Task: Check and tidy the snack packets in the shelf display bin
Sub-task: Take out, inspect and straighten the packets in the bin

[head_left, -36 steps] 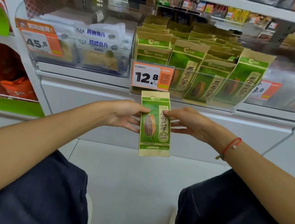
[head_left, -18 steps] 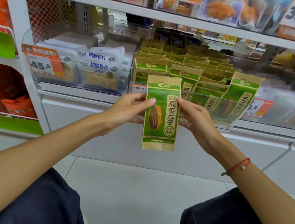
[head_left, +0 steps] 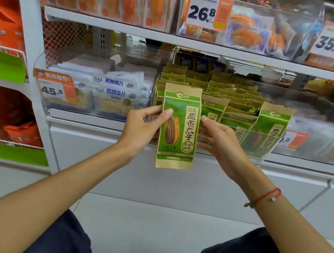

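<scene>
I have the green sunflower-seed packet point(head_left: 179, 128) held upright between my left hand point(head_left: 140, 129), thumb pinching its nine o'clock edge, and right hand point(head_left: 221, 142) gripping its three o'clock edge, just before the clear display bin point(head_left: 266, 144).

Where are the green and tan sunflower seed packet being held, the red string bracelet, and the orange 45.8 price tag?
Green and tan sunflower seed packet point(head_left: 179, 128): head view, on its printed front.
Red string bracelet point(head_left: 266, 196): head view, on the cord across the right wrist.
Orange 45.8 price tag point(head_left: 56, 91): head view, on the printed number.

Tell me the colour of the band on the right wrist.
Red: the band is a thin red cord, seen best in the head view.
</scene>
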`<state>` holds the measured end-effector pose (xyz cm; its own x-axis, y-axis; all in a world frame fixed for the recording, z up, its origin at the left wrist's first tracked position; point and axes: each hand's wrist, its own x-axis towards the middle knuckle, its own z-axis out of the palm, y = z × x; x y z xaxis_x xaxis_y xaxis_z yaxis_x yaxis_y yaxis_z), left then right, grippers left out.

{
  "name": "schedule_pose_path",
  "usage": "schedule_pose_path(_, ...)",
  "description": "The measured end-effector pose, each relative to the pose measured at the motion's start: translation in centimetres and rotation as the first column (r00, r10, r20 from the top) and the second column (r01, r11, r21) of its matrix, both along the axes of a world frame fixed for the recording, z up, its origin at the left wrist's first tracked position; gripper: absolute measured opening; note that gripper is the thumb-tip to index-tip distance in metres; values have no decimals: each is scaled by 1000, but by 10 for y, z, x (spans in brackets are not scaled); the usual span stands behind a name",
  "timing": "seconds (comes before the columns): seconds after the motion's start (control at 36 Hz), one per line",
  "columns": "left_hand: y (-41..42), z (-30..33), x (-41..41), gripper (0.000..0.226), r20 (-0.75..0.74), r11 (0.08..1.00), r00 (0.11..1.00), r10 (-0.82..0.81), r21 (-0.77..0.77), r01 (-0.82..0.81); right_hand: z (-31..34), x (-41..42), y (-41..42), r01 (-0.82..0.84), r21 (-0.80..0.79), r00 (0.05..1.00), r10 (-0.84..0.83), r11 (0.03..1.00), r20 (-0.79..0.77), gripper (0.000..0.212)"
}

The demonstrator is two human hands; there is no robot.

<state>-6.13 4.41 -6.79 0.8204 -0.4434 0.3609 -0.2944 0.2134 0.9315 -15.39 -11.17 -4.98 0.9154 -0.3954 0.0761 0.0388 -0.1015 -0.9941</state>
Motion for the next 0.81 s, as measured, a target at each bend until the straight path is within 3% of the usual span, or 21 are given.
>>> schedule_pose_path(0.14, -5, -1, -2, 12, -61, 1000, 998, 7, 10, -7, 5, -4, -2, -49, 34, 999, 49, 998, -11, 24)
schedule_pose_path(0.28, -7, 0, -1, 23, -170, 997, 984, 50, -57, -60, 8, -8, -1, -241, 169, 968, 248, 956, -21, 27)
schedule_pose_path(0.36, -6, 1, 1, 23, -150, 989, 982, 115, -79, -128, 8, -7, 1, -265, 185, 964, 264, 946, 33, 31)
schedule_pose_path(0.47, -4, 0, 0, 33, -50, 985, 984, 168, -19, -169, 6, -4, 6, -181, 150, 981, 167, 972, 99, 34)
schedule_pose_path(0.56, -2, 0, -1, 36, -20, 991, 991, 129, 37, -128, 4, -2, 12, -61, -25, 988, 64, 998, 142, 26)
schedule_pose_path(0.67, 4, 2, 1, 37, 19, 988, 999, 42, 145, -45, 7, -3, 18, 39, -96, 963, -12, 995, 271, 14)
schedule_pose_path(0.81, 8, 6, -1, 42, -7, 980, 999, -49, 192, 50, 8, -1, 21, 60, -123, 942, -15, 991, 336, 26)
